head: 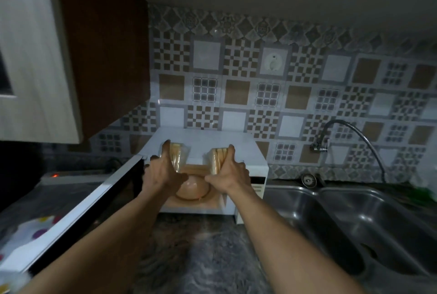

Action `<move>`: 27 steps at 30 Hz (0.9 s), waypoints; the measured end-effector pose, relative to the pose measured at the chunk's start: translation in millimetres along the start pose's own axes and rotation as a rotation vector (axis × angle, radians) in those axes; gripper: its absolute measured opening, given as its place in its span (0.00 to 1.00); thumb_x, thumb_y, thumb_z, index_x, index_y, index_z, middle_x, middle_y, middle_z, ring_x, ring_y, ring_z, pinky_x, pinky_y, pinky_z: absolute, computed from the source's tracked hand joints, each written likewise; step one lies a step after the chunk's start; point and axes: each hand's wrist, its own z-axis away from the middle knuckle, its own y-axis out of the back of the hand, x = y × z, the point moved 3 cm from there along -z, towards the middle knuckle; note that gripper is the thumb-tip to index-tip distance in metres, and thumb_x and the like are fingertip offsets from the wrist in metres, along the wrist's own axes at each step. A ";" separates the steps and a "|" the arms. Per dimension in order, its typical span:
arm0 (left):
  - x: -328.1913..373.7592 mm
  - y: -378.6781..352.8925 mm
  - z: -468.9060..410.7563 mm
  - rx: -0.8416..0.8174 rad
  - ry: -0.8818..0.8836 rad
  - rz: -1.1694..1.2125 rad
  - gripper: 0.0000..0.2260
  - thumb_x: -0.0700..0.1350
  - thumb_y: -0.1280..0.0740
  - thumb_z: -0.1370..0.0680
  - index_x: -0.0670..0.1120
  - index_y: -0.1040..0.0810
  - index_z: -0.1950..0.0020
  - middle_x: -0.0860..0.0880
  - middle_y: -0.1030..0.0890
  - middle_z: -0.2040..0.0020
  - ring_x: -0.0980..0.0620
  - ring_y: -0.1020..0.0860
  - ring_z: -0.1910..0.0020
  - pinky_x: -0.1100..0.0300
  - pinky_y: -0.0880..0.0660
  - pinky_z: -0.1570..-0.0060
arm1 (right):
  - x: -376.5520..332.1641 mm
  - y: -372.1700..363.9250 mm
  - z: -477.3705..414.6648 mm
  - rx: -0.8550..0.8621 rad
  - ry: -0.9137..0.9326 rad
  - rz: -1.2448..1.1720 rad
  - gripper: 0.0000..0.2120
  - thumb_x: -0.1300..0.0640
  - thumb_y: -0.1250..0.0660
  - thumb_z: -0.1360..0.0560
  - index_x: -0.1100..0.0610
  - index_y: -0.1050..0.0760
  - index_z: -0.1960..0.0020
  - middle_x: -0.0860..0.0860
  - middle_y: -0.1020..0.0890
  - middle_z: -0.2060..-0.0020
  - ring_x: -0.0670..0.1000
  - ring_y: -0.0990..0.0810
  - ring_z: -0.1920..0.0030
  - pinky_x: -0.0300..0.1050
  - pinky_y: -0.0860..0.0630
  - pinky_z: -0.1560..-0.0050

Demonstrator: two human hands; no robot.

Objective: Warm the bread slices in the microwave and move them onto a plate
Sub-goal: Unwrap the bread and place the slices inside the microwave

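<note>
The white door (94, 199) stands open left of the fingers. The left hand (163, 175) curls round upright, pale square slices (177, 155). The right hand (230, 173) grips a second stack (217, 159). Both are at the boxy microwave (255, 161) mouth. A round glass tray (189, 196) lies below the fingers.

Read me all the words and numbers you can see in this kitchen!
No text can be read anywhere.
Microwave control panel: too dark and blurred.
Wall tiles: patterns only, no letters.
Bread slices: no label shows.
</note>
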 end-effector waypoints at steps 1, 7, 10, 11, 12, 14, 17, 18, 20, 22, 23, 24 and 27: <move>-2.7 2.8 13.1 0.005 0.000 0.017 0.47 0.56 0.24 0.35 0.60 0.52 0.27 0.37 0.24 0.40 0.33 0.24 0.43 0.40 0.24 0.47 | 1.2 -1.5 12.8 -0.002 0.004 0.005 0.59 0.38 0.24 0.34 0.46 0.64 0.21 0.64 0.29 0.33 0.65 0.28 0.35 0.56 0.27 0.37; -21.0 2.5 64.5 -0.002 0.029 0.071 0.49 0.53 0.23 0.35 0.62 0.54 0.25 0.37 0.29 0.35 0.32 0.29 0.38 0.36 0.27 0.41 | 11.2 -17.8 56.1 0.052 -0.025 0.003 0.57 0.40 0.24 0.33 0.43 0.63 0.22 0.64 0.29 0.34 0.65 0.26 0.37 0.57 0.25 0.41; -37.5 -6.9 86.9 -0.007 0.055 0.066 0.47 0.52 0.23 0.34 0.61 0.52 0.25 0.38 0.28 0.37 0.33 0.29 0.39 0.38 0.28 0.41 | 20.1 -34.0 75.4 0.048 -0.037 0.004 0.57 0.40 0.24 0.33 0.42 0.64 0.22 0.63 0.27 0.37 0.65 0.24 0.42 0.57 0.24 0.43; -44.1 -12.3 93.0 -0.020 0.067 0.067 0.46 0.51 0.23 0.33 0.61 0.51 0.26 0.38 0.28 0.38 0.33 0.28 0.40 0.39 0.28 0.42 | 24.6 -41.0 80.5 0.041 -0.041 0.003 0.57 0.40 0.24 0.33 0.42 0.64 0.23 0.63 0.26 0.39 0.65 0.24 0.43 0.58 0.23 0.43; -50.0 -17.8 98.5 -0.033 0.077 0.071 0.46 0.51 0.24 0.33 0.61 0.51 0.26 0.39 0.28 0.39 0.34 0.28 0.41 0.40 0.28 0.43 | 29.5 -48.2 85.4 0.032 -0.043 -0.003 0.57 0.40 0.24 0.34 0.42 0.64 0.23 0.62 0.25 0.40 0.65 0.23 0.43 0.58 0.23 0.44; -59.7 -29.0 106.4 -0.047 0.079 0.081 0.45 0.52 0.25 0.33 0.61 0.51 0.26 0.40 0.28 0.41 0.35 0.28 0.42 0.41 0.28 0.44 | 40.2 -61.3 91.5 0.031 -0.042 -0.005 0.57 0.40 0.25 0.34 0.42 0.64 0.23 0.62 0.24 0.40 0.65 0.23 0.43 0.56 0.23 0.45; -76.4 -49.8 113.1 -0.051 0.094 0.088 0.42 0.52 0.25 0.31 0.61 0.50 0.27 0.38 0.27 0.40 0.34 0.27 0.43 0.39 0.27 0.45 | 57.2 -85.5 96.3 0.014 -0.054 0.014 0.56 0.40 0.25 0.33 0.43 0.63 0.22 0.62 0.24 0.38 0.65 0.24 0.41 0.54 0.24 0.46; -82.7 -58.3 114.8 -0.061 0.101 0.081 0.43 0.51 0.24 0.32 0.61 0.50 0.27 0.37 0.27 0.39 0.33 0.27 0.42 0.39 0.27 0.45 | 63.5 -95.8 96.8 0.001 -0.064 0.014 0.56 0.40 0.25 0.33 0.43 0.64 0.22 0.63 0.25 0.36 0.65 0.24 0.40 0.54 0.24 0.46; -93.6 -75.0 117.9 -0.086 0.104 0.072 0.45 0.51 0.24 0.33 0.60 0.50 0.25 0.36 0.27 0.37 0.32 0.26 0.41 0.40 0.26 0.44 | 75.6 -115.8 97.3 -0.020 -0.090 0.008 0.57 0.39 0.25 0.34 0.42 0.65 0.23 0.63 0.26 0.34 0.66 0.25 0.38 0.55 0.23 0.45; -103.8 -91.8 120.9 -0.097 0.093 0.087 0.46 0.50 0.24 0.34 0.58 0.50 0.24 0.36 0.26 0.38 0.32 0.25 0.43 0.43 0.25 0.46 | 87.1 -133.8 97.3 -0.048 -0.106 0.017 0.58 0.39 0.24 0.34 0.43 0.65 0.23 0.64 0.26 0.35 0.65 0.25 0.38 0.55 0.24 0.43; -109.5 -100.0 121.7 -0.108 0.098 0.093 0.47 0.50 0.24 0.34 0.58 0.50 0.24 0.35 0.25 0.39 0.33 0.24 0.44 0.45 0.24 0.47 | 92.4 -142.3 97.2 -0.065 -0.113 0.027 0.57 0.39 0.24 0.33 0.43 0.65 0.23 0.64 0.26 0.36 0.65 0.25 0.38 0.54 0.24 0.43; -115.1 -108.2 121.4 -0.121 0.116 0.097 0.47 0.49 0.24 0.33 0.58 0.51 0.23 0.35 0.24 0.39 0.33 0.23 0.45 0.47 0.24 0.48 | 97.2 -150.4 96.4 -0.080 -0.116 0.035 0.57 0.39 0.25 0.33 0.44 0.65 0.23 0.65 0.26 0.36 0.65 0.25 0.39 0.53 0.24 0.43; -130.2 -136.1 120.0 -0.155 0.167 0.125 0.46 0.47 0.25 0.30 0.55 0.52 0.21 0.34 0.21 0.40 0.33 0.22 0.45 0.50 0.25 0.51 | 112.5 -174.5 93.0 -0.119 -0.150 0.057 0.57 0.38 0.25 0.33 0.44 0.66 0.23 0.66 0.27 0.36 0.65 0.24 0.40 0.54 0.23 0.44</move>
